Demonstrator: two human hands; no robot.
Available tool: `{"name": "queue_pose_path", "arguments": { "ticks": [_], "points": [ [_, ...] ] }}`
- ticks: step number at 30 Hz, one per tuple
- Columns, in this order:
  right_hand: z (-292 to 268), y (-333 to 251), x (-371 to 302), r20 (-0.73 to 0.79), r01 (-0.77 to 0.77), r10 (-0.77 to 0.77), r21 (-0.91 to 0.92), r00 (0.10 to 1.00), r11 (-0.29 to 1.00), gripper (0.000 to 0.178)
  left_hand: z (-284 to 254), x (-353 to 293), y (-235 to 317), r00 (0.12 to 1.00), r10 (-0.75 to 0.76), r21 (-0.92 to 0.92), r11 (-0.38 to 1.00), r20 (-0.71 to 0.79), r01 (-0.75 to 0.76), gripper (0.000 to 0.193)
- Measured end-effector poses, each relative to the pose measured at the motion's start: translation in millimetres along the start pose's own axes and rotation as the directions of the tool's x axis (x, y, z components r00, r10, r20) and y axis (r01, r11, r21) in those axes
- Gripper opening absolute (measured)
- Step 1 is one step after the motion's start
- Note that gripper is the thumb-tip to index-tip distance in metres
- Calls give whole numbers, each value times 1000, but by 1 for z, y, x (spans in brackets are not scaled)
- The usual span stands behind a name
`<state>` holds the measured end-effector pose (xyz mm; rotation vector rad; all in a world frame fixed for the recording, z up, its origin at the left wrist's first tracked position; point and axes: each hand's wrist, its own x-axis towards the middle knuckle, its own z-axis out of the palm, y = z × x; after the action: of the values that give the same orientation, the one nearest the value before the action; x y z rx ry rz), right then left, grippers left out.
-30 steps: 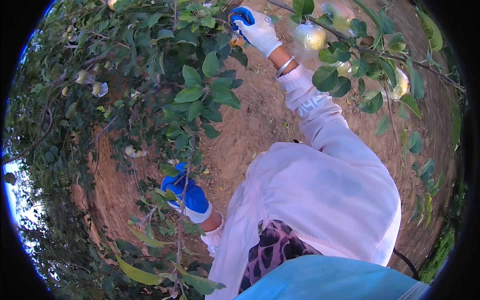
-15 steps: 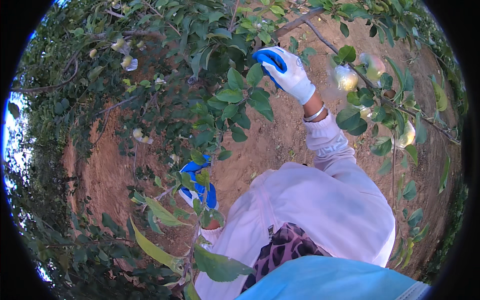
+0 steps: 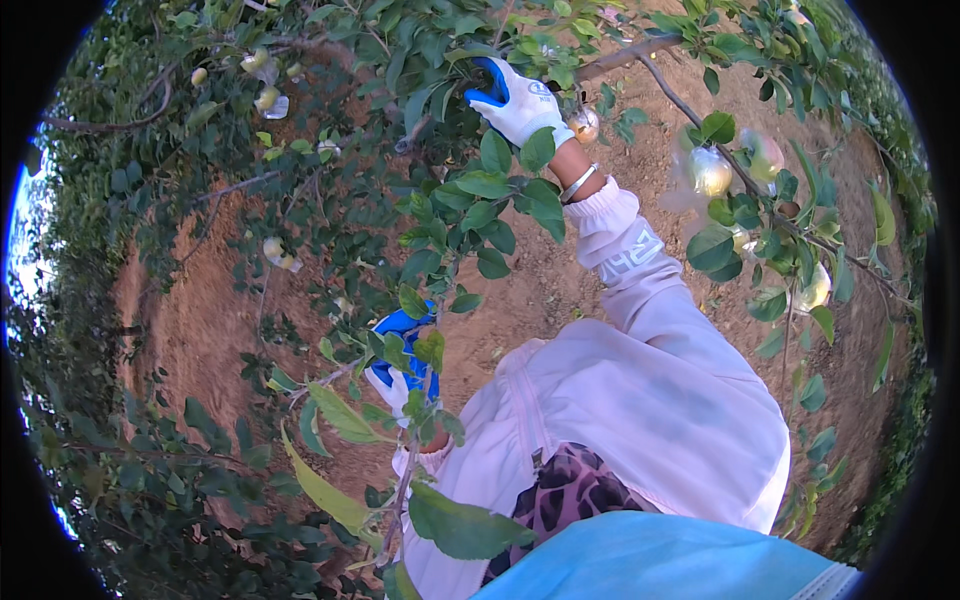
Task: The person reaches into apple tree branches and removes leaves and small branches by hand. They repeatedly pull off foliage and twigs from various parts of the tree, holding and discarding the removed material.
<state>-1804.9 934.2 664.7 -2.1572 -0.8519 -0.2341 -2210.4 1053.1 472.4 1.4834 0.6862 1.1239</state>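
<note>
My right hand [image 3: 518, 103], in a white glove with a blue palm, reaches into the dense leaves [image 3: 440, 60] at the upper middle. Its thumb and fingers stand apart in a curve, with no fruit visible between them; the leaves hide some fingertips. Just right of its wrist hangs a fruit in a clear wrapper [image 3: 584, 125]. Lower down, my left hand [image 3: 402, 365], gloved alike, is held behind a leafy twig [image 3: 440, 270]. Its blue fingers are loosely bent and apart, with nothing seen in them. Leaves cover part of that hand.
A branch [image 3: 680, 105] with several wrapped fruits [image 3: 711, 172] slants across the right side. Smaller fruits [image 3: 267, 98] hang at the upper left. Large leaves [image 3: 460, 522] rise close in front of my body. Brown soil [image 3: 520, 280] lies below.
My right hand has moved left and slightly upward into the leaves. A wrapped fruit now shows beside its wrist. My left hand has shifted slightly, and the whole view has moved a little.
</note>
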Motion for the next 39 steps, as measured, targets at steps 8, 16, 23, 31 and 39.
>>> {"name": "queue_pose_path", "arguments": {
  "ticks": [8, 16, 23, 31, 39],
  "points": [
    [25, 0, 20, -71, -36, 31, -69, 997, 997, 59, -16, -10, -33, 1000, 16, 12, 1000, -24, -16, 57],
    [31, 18, 1, -114, 208, -186, 222, 976, 953, 33, -7, -11, -8, 979, -205, 190, 962, 19, 197, 55],
    [-22, -5, -67, -40, 286, -301, 450, 953, 846, 27, 23, -15, -7, 971, -126, -11, 991, 203, 130, 45],
    [-20, -27, -142, -11, 673, -684, 194, 729, 714, 49, 87, 14, 127, 836, -52, -252, 942, 546, 222, 42],
    [-10, -27, -178, 59, 542, -618, 419, 784, 728, 47, 137, 11, 164, 612, 528, -177, 823, 589, -540, 50]
  ]
}}
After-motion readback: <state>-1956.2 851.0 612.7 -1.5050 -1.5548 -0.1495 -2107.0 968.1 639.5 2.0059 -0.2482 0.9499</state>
